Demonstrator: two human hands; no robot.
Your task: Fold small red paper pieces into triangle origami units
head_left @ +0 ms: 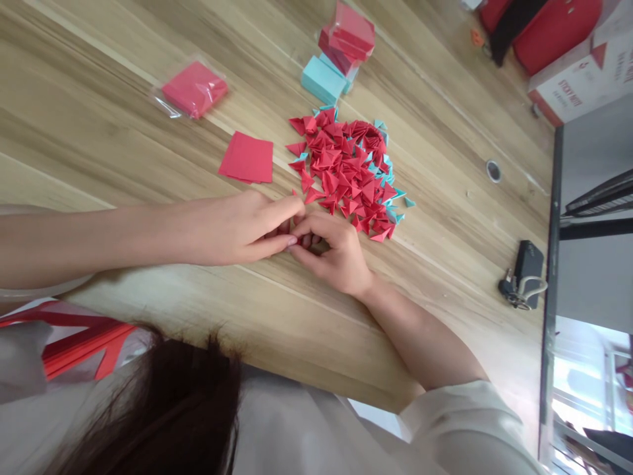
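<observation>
My left hand [254, 227] and my right hand [336, 251] meet fingertip to fingertip just above the table. Pinched between them is a small piece of red paper [299, 241], of which only a sliver shows; its shape is hidden by my fingers. Beyond my hands lies a heap of folded red paper triangles [341, 165], with light blue folded triangles [386, 171] along its right side. A few flat red paper sheets [247, 158] lie stacked, slightly fanned, just past my left hand.
A clear-wrapped pack of red paper [195, 89] lies at the far left. Light blue paper blocks [324, 79] and wrapped red packs [349, 33] sit behind the heap. To the right are a black box with keys [528, 274], a round metal disc [493, 171] and a sticky-note carton [568, 92].
</observation>
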